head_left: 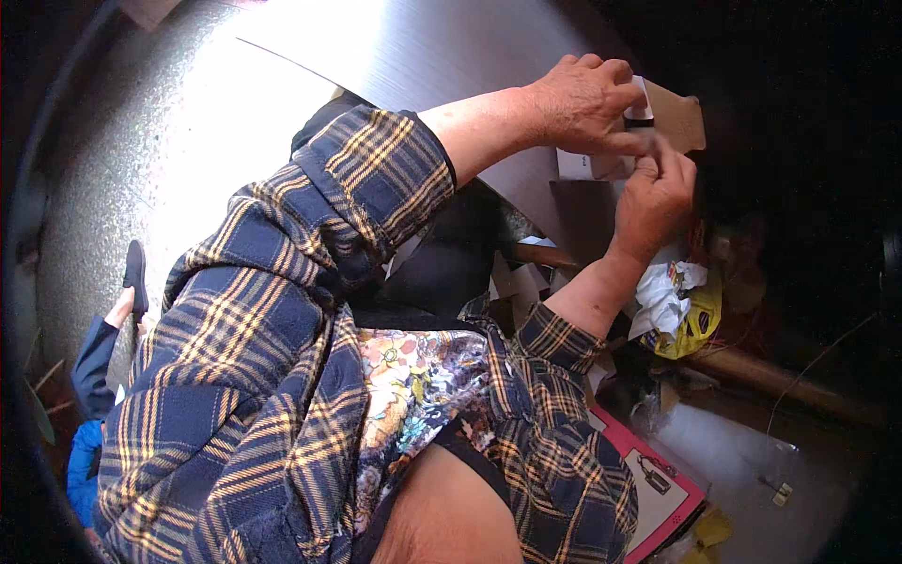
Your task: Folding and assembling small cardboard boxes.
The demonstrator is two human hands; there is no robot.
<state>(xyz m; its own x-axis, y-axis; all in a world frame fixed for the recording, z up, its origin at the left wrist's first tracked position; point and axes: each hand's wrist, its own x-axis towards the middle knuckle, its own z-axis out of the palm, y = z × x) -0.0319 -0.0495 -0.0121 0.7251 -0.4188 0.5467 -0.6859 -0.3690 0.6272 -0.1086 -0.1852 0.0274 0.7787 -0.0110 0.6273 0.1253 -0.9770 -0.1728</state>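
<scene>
1. Bright sheet metal fills the top of the view, its glare washing out the left part, while the whole right side falls into darkness where almost nothing can be made out.
2. Both arms in plaid sleeves reach up and to the right from the lower left, and the sleeves and a flowered garment cover most of the middle ground.
3. At the upper right the left hand lies on top of a small brown cardboard piece, fingers curled over its near edge; a white card shows just beneath the hand.
4. Directly below, the right hand has its fingertips pinched together at the lower edge of the same cardboard piece, touching the left hand's fingers.
5. How much of the cardboard lies under the hands cannot be told; only its far right corner is clear, against the dark.
6. Below the right wrist sits a crumpled white and yellow bag, with loose paper scraps near the forearm, partly hidden.
7. A pink-edged printed card lies at the lower right on a grey surface, cut off by the sleeve.
8. Along the left rim a speckled floor is open, with a foot in a dark shoe at its edge.
</scene>
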